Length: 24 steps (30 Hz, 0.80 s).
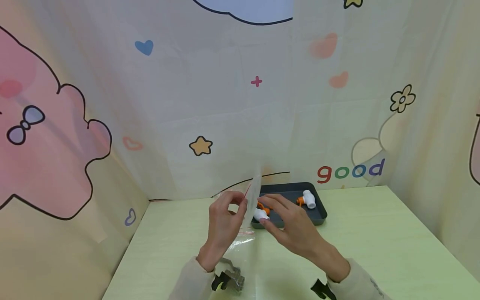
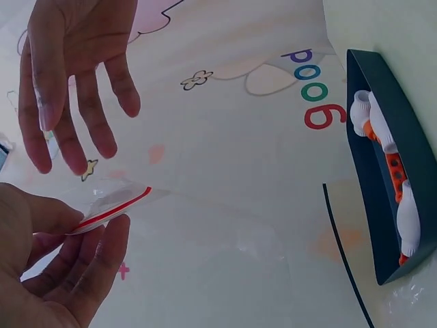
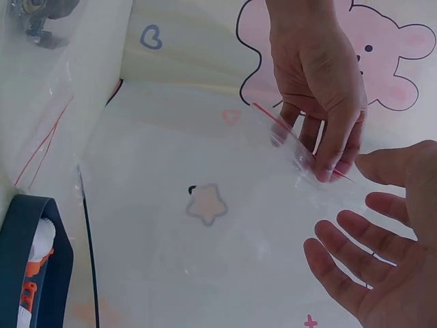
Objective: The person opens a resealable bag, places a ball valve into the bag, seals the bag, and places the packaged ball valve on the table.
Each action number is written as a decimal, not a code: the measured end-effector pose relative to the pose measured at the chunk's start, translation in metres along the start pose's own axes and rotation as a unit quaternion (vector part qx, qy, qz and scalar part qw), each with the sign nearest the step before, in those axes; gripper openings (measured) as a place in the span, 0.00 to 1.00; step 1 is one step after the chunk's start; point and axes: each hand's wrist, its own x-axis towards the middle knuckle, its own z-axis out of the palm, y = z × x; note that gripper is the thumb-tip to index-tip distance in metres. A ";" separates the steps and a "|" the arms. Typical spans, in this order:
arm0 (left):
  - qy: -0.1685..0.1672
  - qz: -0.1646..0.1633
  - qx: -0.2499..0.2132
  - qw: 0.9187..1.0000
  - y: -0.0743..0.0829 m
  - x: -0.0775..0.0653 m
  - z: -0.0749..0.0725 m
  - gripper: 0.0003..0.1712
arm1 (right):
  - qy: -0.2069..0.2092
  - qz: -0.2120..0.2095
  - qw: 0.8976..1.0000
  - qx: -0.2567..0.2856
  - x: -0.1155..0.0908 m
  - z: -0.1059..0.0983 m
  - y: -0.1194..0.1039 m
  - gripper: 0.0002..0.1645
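Note:
My left hand (image 1: 226, 218) pinches a clear plastic zip bag (image 1: 253, 196) by its red-striped top edge, between thumb and fingers. The bag is held up above the table, in front of a dark tray (image 1: 321, 218). Seen from the left wrist, the red seal strip (image 2: 123, 205) runs out past the fingertips. My right hand (image 1: 296, 227) is raised just right of the bag, its fingers loosely spread. Both wrist views show a gap between the right fingers (image 3: 355, 232) and the bag, with nothing in that hand.
White and orange plastic pieces (image 1: 309, 199) lie in the tray. On the pale green table (image 1: 375, 241), another clear bag (image 1: 245, 246) with red lines lies in front of the tray. A grey metal-looking part (image 1: 237, 278) is by my left sleeve. A printed curtain (image 1: 225, 104) hangs behind.

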 end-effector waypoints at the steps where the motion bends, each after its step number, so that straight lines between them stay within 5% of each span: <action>1: -0.001 -0.003 -0.005 1.000 0.003 0.000 0.001 0.06 | 0.002 0.003 1.000 0.002 0.000 0.000 -0.001 0.30; 17: -0.001 -0.025 -0.077 0.997 0.022 -0.011 0.019 0.05 | 0.045 0.026 0.999 0.016 0.000 0.005 -0.001 0.43; 24: -0.006 -0.022 -0.100 0.995 0.025 -0.014 0.023 0.05 | 0.060 0.031 0.998 0.018 -0.001 0.007 0.002 0.39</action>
